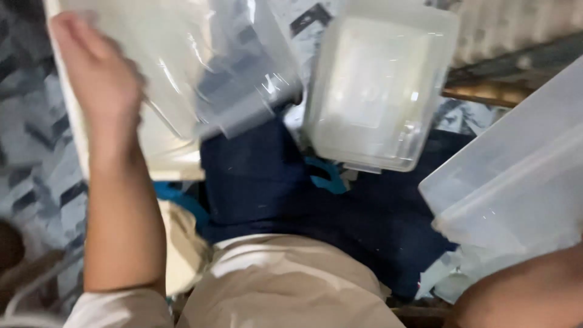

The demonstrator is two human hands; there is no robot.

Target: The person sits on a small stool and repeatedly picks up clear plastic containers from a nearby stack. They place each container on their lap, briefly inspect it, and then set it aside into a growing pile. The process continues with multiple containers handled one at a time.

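My left hand (97, 73) is raised at the upper left, its fingers closed on the edge of a clear plastic container (237, 73) that is blurred by motion; a whitish flat piece (164, 155) sits behind it. A second translucent rectangular container (376, 85) lies at top centre, apart from the hand. A third clear container (516, 176) tilts in from the right edge. Only my right forearm (522, 294) shows, at the bottom right below that container; the hand itself is out of sight.
A dark blue cloth (267, 182) spreads under the containers, with a teal piece (331, 176) on it. A blue-grey patterned surface (36, 152) lies on the left. Beige clothing (285, 285) fills the bottom centre. A wooden edge (486, 94) runs at the upper right.
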